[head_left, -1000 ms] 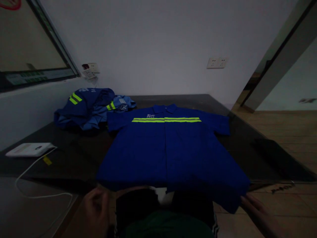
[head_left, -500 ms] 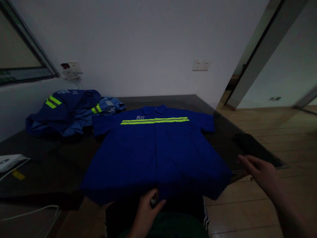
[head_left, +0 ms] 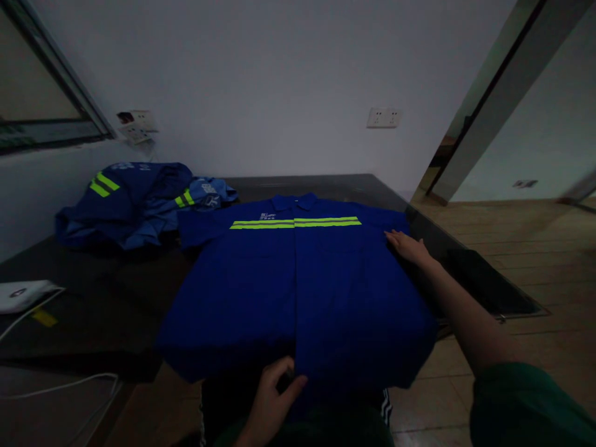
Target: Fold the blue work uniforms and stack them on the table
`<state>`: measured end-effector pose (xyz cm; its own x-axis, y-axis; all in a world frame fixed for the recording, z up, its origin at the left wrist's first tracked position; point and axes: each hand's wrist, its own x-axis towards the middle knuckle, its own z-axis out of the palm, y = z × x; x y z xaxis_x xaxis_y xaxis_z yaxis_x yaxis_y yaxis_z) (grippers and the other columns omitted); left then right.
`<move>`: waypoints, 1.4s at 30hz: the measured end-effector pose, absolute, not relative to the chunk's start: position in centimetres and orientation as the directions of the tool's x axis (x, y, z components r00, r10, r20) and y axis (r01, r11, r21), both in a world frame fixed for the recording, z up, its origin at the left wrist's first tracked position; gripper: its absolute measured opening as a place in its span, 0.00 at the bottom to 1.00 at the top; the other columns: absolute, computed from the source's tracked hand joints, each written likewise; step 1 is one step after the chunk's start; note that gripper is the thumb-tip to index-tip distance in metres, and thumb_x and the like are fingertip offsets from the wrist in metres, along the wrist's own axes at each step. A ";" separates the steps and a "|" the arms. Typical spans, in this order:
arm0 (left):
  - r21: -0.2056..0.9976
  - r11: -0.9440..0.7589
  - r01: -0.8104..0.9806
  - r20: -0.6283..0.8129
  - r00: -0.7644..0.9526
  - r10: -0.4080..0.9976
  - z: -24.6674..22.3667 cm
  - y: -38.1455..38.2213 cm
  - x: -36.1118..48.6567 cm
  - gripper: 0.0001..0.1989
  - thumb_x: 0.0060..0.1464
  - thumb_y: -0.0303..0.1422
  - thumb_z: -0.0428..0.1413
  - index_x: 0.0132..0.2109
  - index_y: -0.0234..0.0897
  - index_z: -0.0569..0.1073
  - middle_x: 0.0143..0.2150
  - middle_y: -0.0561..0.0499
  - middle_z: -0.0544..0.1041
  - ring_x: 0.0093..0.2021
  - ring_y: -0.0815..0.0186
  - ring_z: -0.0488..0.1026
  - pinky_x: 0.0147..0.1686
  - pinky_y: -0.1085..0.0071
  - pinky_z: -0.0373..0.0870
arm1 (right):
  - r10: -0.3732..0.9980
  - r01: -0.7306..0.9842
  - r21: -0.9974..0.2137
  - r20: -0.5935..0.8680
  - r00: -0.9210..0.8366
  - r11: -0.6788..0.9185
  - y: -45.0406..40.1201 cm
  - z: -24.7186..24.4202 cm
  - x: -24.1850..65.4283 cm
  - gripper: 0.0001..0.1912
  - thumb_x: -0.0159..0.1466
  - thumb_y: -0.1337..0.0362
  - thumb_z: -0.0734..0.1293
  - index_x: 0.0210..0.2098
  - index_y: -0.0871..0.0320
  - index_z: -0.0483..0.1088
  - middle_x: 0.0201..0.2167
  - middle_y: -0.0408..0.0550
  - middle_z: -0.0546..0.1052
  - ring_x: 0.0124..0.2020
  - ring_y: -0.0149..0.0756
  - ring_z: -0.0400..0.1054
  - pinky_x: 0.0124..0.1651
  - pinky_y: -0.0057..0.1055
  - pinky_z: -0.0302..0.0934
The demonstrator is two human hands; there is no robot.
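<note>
A dark blue short-sleeved work shirt (head_left: 246,279) lies spread front side up, its collar toward the wall and its lower edge hanging over the near table edge. A yellow-green reflective stripe crosses the chest, with white lettering above it on the left. My left hand (head_left: 274,388) is closed on the bottom edge at the front opening, thumb and fingers pinching the cloth. At the right sleeve's underarm, my right hand (head_left: 408,247) reaches out with fingers extended, touching the shirt's side near the sleeve.
Crumpled blue work clothes (head_left: 125,208) are heaped at the table's back left. A white device (head_left: 23,297) with a cable sits at the left edge. Some flat black item (head_left: 484,279) lies on the dark table (head_left: 344,184) at right. Wall sockets (head_left: 383,118) are behind.
My right hand has moved forward and left, from beyond the shirt's lower right side to the right underarm. The left hand stays at the bottom edge. The view has shifted slightly.
</note>
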<state>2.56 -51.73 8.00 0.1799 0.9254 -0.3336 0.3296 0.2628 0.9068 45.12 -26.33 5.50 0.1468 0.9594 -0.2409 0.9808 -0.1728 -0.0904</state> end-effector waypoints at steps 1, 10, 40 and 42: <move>0.906 0.259 0.335 -0.328 0.169 0.929 7.8 -51.8 2.5 0.23 0.51 0.52 0.55 0.25 0.36 0.67 0.26 0.52 0.69 0.31 0.64 0.67 0.35 0.72 0.62 | 0.955 0.978 -0.102 -0.257 0.150 -0.181 -26.3 5.4 45.5 0.26 0.71 0.55 0.46 0.64 0.48 0.58 0.67 0.48 0.56 0.67 0.50 0.49 0.59 0.72 0.41; 0.874 0.218 0.435 -0.304 0.139 0.942 4.5 -51.6 2.1 0.16 0.55 0.44 0.53 0.29 0.36 0.68 0.27 0.52 0.70 0.32 0.64 0.70 0.35 0.72 0.66 | 0.966 0.974 -0.139 -0.214 0.145 -0.177 -25.4 6.4 45.6 0.25 0.71 0.56 0.47 0.59 0.53 0.65 0.65 0.54 0.60 0.67 0.53 0.48 0.57 0.74 0.41; 0.376 -0.492 0.785 -0.069 0.554 0.830 13.0 -43.0 2.3 0.26 0.62 0.41 0.49 0.66 0.53 0.56 0.69 0.49 0.56 0.69 0.49 0.48 0.62 0.37 0.45 | 0.820 0.857 -0.394 -0.329 -0.468 0.331 -26.5 10.1 18.7 0.32 0.68 0.46 0.54 0.67 0.51 0.52 0.70 0.56 0.47 0.68 0.61 0.39 0.61 0.67 0.40; 0.390 -0.495 0.776 -0.058 0.557 0.828 13.1 -43.0 2.2 0.25 0.62 0.41 0.49 0.66 0.54 0.58 0.69 0.49 0.56 0.69 0.49 0.47 0.62 0.36 0.44 | 0.820 0.866 -0.388 -0.347 -0.455 0.316 -26.6 9.7 18.3 0.34 0.67 0.43 0.54 0.68 0.50 0.50 0.70 0.56 0.44 0.69 0.64 0.35 0.60 0.70 0.36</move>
